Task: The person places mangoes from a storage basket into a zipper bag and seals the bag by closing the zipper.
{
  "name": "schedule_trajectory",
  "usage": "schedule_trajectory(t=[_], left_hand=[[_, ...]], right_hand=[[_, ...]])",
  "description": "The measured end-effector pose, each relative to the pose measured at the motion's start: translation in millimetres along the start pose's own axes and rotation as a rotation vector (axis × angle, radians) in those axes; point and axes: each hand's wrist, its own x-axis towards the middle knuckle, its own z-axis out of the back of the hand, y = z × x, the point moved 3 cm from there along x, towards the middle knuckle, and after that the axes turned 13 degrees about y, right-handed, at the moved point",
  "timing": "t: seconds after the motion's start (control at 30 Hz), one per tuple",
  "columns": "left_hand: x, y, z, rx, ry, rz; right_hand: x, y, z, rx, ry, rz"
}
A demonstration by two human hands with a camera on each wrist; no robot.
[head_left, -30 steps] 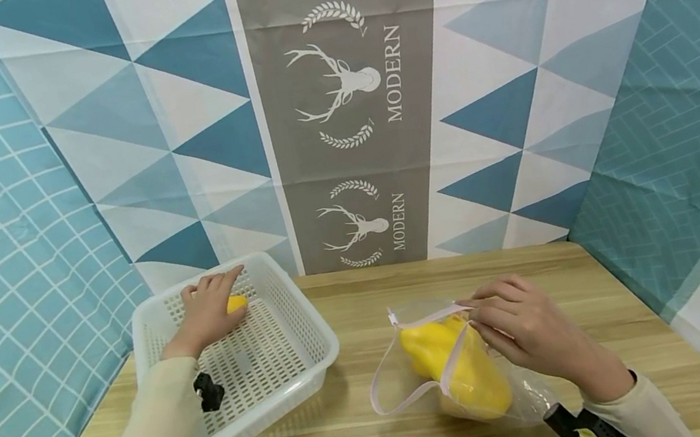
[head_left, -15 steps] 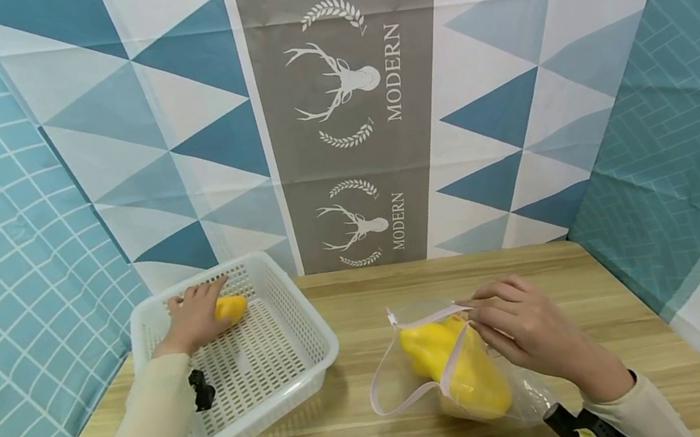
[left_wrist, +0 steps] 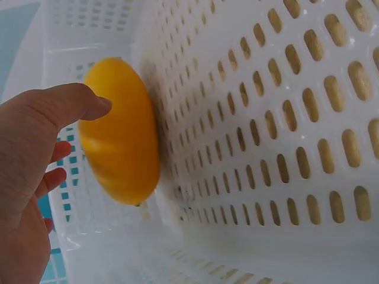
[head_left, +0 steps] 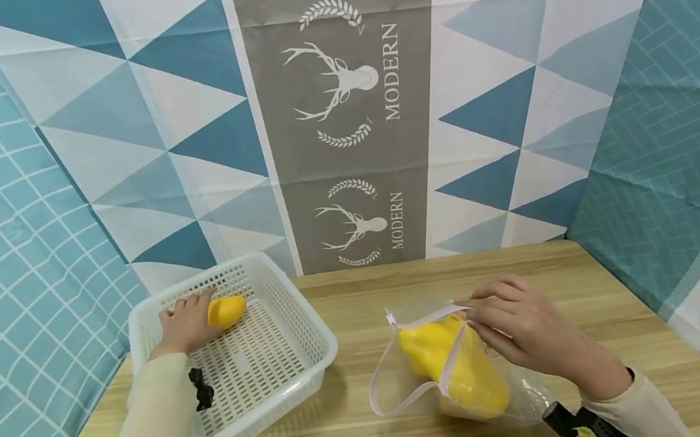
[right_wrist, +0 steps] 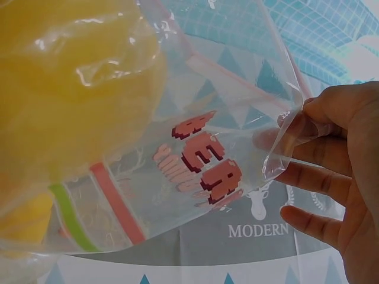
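My left hand is inside the white plastic basket, beside a smooth, oblong yellow-orange fruit that looks like a mango. In the left wrist view the thumb lies over the mango's near side, while the other fingertips stay short of it, by the basket wall. On the right, my right hand pinches the opening edge of a clear zip bag between thumb and fingers. The bag gapes toward the left, with pink zip strips and printed red letters. Large lumpy yellow things fill it.
The basket stands at the left of the wooden table, its floor and walls full of slots. Patterned cloth walls close off the back and both sides. A black wrist camera sits on my left wrist, low inside the basket.
My left hand has drawn back to the left inside the basket, and more of the mango now shows. The right hand and the bag have stayed in place.
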Motion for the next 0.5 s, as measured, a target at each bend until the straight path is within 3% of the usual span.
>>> schedule_trajectory(t=[0.5], left_hand=[[6.2,6.5,-11.9,-0.027,0.051,0.049]], right_hand=[[2.2,0.0,-1.2,0.009,0.003,0.011]])
